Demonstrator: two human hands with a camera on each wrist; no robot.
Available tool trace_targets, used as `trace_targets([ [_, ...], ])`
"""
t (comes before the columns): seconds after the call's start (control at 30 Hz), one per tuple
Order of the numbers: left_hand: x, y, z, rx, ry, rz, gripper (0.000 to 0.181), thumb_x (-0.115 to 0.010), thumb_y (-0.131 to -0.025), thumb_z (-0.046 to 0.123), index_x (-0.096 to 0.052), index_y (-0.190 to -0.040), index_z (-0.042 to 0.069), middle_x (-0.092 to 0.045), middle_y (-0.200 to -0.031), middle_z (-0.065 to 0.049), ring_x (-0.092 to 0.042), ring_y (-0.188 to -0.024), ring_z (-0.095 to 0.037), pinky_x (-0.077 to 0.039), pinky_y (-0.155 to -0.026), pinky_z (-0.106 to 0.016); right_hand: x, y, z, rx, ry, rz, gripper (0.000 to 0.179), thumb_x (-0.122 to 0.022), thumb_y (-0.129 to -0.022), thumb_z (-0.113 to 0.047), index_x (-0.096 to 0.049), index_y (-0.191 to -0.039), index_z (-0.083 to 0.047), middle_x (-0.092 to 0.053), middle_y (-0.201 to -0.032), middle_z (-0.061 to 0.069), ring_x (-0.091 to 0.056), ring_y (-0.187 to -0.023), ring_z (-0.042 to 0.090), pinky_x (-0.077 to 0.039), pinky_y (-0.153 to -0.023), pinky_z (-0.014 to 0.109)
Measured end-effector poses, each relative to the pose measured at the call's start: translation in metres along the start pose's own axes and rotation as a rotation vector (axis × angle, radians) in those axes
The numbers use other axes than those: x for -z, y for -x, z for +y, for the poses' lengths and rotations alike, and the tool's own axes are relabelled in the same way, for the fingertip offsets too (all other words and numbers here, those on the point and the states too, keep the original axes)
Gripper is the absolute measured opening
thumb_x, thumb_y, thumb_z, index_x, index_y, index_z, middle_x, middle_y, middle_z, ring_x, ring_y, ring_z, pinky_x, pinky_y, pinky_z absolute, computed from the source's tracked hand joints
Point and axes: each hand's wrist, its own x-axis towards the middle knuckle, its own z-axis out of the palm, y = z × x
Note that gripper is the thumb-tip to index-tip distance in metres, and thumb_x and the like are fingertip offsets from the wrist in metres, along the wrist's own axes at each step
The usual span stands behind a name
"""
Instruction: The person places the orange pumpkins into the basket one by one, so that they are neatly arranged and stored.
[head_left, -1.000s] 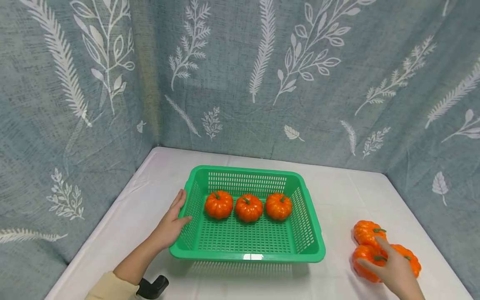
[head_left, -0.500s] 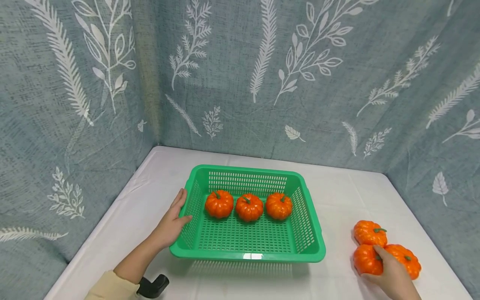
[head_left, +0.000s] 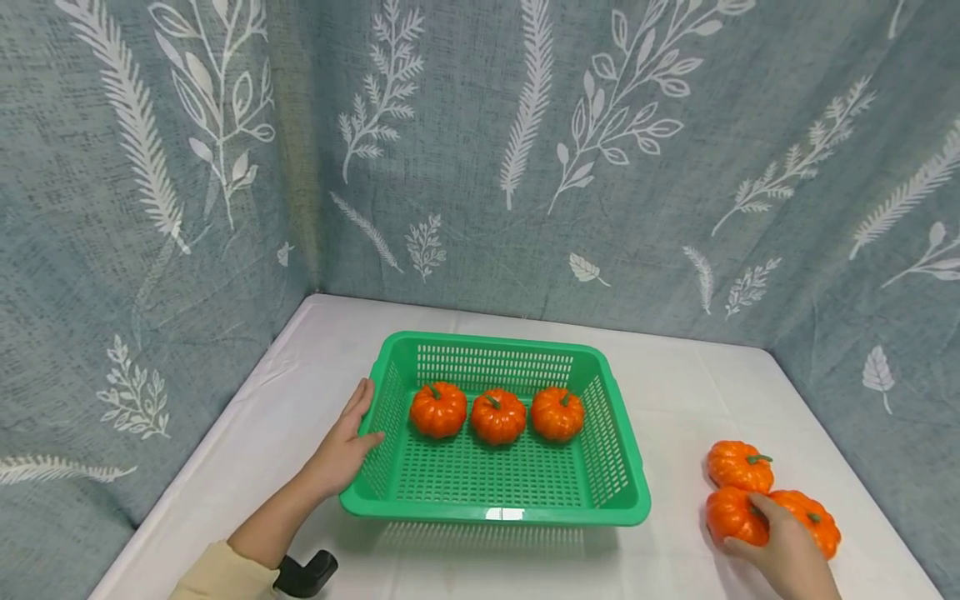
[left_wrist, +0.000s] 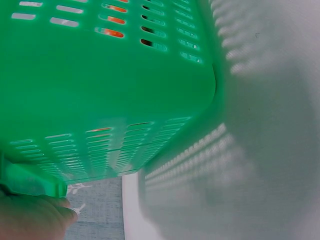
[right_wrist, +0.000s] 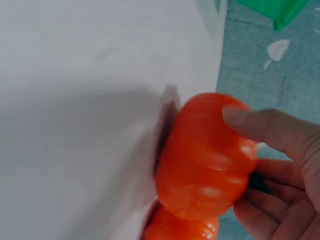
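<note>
my left hand [head_left: 341,457] rests straight-fingered against the green basket [head_left: 420,508], and my right hand [head_left: 786,550], well apart, grips an orange pumpkin [head_left: 730,515] to the basket's right.

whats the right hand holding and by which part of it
An orange pumpkin, the near-left one of the three outside the green basket. The right hand has its thumb on the pumpkin's side and its other fingers by the green stem.

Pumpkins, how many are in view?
6: three pumpkins in a row inside the green basket; toward the right of the white table, one pumpkin gripped by the right hand, another behind it, another to its right.
</note>
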Motion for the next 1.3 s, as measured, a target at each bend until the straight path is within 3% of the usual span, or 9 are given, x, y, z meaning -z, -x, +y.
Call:
trace_targets([
  [0.13, 0.000, 0.000, 0.000, 0.003, 0.000, 0.005, 0.069, -0.042, -0.092, -0.001, -0.001, -0.146, -0.007, 0.013, -0.154, -0.022, 0.011, -0.141, -0.042, 0.002, -0.111, -0.061, 0.005, 0.000, -0.003, 0.033, 0.024, 0.015, 0.083, -0.081, -0.068, -0.028, -0.042, -0.125, 0.017, -0.047, -0.121, 0.039, -0.051, -0.100, 0.047, -0.042, -0.090, 0.060],
  [0.37, -0.001, 0.000, -0.001, 0.001, -0.008, 0.003, 0.069, -0.042, -0.092, -0.001, -0.002, -0.146, -0.007, 0.012, -0.155, -0.022, 0.011, -0.142, -0.041, 0.002, -0.111, -0.061, 0.004, -0.004, 0.003, 0.025, 0.015, -0.037, 0.101, -0.083, -0.064, -0.037, -0.032, -0.131, 0.019, -0.039, -0.128, 0.041, -0.045, -0.106, 0.051, -0.036, -0.094, 0.065],
  [0.77, -0.001, 0.000, -0.001, 0.005, -0.013, 0.006, 0.069, -0.042, -0.092, -0.001, -0.002, -0.146, -0.006, 0.012, -0.154, -0.022, 0.011, -0.141, -0.042, 0.001, -0.111, -0.061, 0.004, -0.005, 0.004, 0.059, 0.032, -0.001, 0.106, -0.083, -0.061, -0.043, -0.033, -0.130, 0.019, -0.042, -0.126, 0.041, -0.047, -0.106, 0.052, -0.037, -0.092, 0.064],
  [0.9, -0.001, 0.000, 0.000, 0.009, -0.017, 0.009, 0.069, -0.042, -0.091, -0.001, -0.002, -0.147, -0.006, 0.012, -0.154, -0.022, 0.010, -0.142, -0.042, 0.001, -0.111, -0.061, 0.014, -0.003, -0.001, 0.124, 0.042, 0.043, 0.104, -0.082, -0.061, -0.044, -0.036, -0.129, 0.019, -0.045, -0.123, 0.042, -0.050, -0.104, 0.052, -0.041, -0.088, 0.063],
  [1.13, -0.002, 0.000, -0.001, 0.002, -0.009, 0.001, 0.069, -0.042, -0.091, -0.001, -0.001, -0.146, -0.007, 0.013, -0.154, -0.023, 0.011, -0.141, -0.042, 0.001, -0.111, -0.061, 0.028, 0.002, -0.013, 0.321, 0.014, 0.228, 0.086, -0.084, -0.063, -0.026, -0.043, -0.125, 0.017, -0.051, -0.118, 0.040, -0.053, -0.101, 0.052, -0.044, -0.083, 0.059],
  [1.3, -0.001, 0.000, 0.001, 0.000, 0.001, 0.002, 0.069, -0.042, -0.091, -0.001, -0.001, -0.146, -0.007, 0.013, -0.154, -0.023, 0.011, -0.141, -0.042, 0.002, -0.111, -0.061, 0.043, 0.001, -0.032, 0.371, -0.011, 0.253, 0.084, -0.083, -0.065, -0.028, -0.044, -0.127, 0.013, -0.053, -0.119, 0.035, -0.055, -0.099, 0.046, -0.044, -0.082, 0.057],
])
